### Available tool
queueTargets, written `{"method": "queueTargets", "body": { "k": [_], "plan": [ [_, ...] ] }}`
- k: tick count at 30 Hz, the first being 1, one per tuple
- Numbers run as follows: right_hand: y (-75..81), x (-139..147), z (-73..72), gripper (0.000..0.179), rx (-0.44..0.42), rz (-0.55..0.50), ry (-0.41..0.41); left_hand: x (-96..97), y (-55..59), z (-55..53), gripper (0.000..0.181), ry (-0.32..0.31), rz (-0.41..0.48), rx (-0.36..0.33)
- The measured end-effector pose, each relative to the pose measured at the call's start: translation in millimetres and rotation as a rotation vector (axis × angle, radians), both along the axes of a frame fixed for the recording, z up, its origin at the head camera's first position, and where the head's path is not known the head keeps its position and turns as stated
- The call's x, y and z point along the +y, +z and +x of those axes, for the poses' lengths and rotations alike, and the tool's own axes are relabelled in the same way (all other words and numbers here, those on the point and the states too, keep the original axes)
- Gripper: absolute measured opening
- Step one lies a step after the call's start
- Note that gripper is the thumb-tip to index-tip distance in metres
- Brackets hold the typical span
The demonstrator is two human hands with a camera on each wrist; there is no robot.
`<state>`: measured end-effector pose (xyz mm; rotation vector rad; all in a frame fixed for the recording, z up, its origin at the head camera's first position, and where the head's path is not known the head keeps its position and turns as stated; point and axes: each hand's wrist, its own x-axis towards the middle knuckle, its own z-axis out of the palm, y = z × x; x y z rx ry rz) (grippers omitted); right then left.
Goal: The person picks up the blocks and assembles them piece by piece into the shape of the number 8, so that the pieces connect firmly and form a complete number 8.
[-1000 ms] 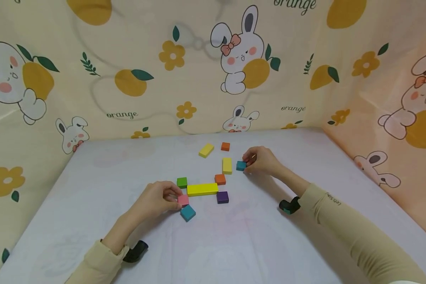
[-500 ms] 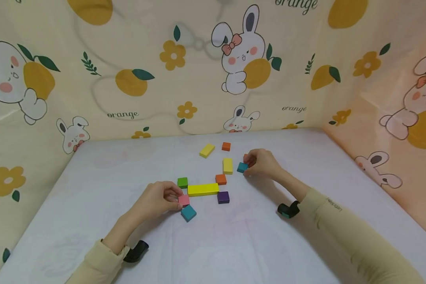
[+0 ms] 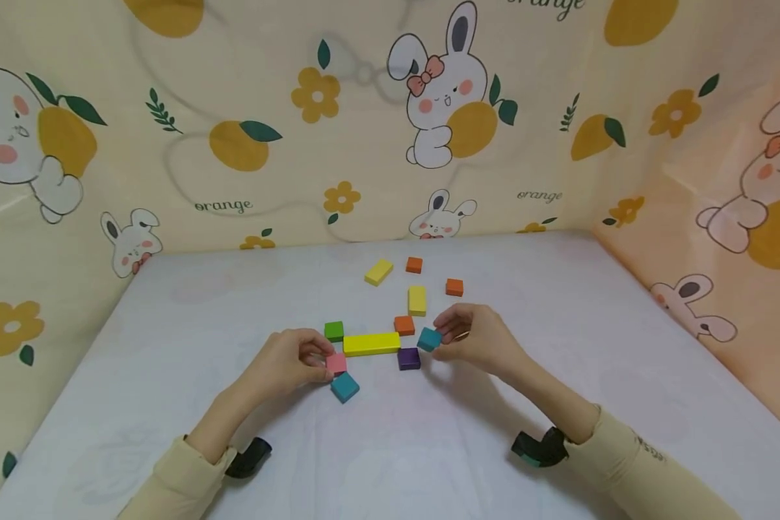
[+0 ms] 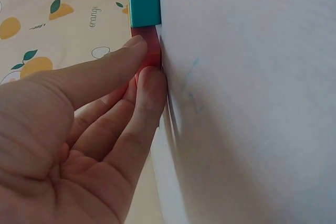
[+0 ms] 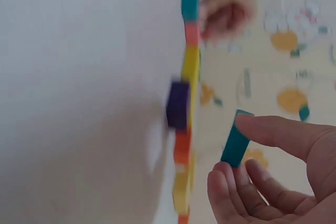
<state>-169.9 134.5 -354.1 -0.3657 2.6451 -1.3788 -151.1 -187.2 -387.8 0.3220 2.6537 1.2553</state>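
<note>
Between thumb and fingers, my left hand (image 3: 290, 359) pinches a pink block (image 3: 336, 364) resting on the table. Touching the pink block's near side is a blue block (image 3: 345, 388), turned at an angle. My right hand (image 3: 477, 336) holds a second blue block (image 3: 430, 339) by its edges; the right wrist view shows this blue block (image 5: 236, 140) raised off the table. It hangs close to a purple block (image 3: 409, 359) and an orange block (image 3: 404, 326). Both stand at the right end of a long yellow block (image 3: 372, 344). A green block (image 3: 334, 331) sits at its left end.
Farther back lie two shorter yellow blocks, one upright in view (image 3: 417, 300) and one slanted (image 3: 379, 272). Two more orange blocks, a rear one (image 3: 414, 265) and a right one (image 3: 454, 287), lie near them. A patterned cloth (image 3: 364, 144) walls the white table (image 3: 234, 303).
My right hand has lifted the blue block and brought it nearer and slightly left, toward the purple block. The right orange block is uncovered. My left hand stays on the pink block.
</note>
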Motion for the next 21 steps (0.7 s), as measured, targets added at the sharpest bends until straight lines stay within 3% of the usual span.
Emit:
{"method": "queueTargets", "body": {
  "k": [3, 9, 21],
  "plan": [
    [-2.5, -7, 13.9, 0.036, -0.046, -0.045, 0.045, 0.6, -0.4, 0.0, 0.030, -0.001, -0.002, 0.000],
    [-6.7, -12, 28.9, 0.034, -0.050, -0.044, 0.136, 0.3, 0.0, 0.0, 0.030, 0.001, -0.003, -0.002],
    [-20.1, -15, 32.4, 0.033, -0.016, 0.060, 0.163, -0.2, -0.6, -1.0, 0.030, -0.008, -0.012, -0.001]
  ]
}}
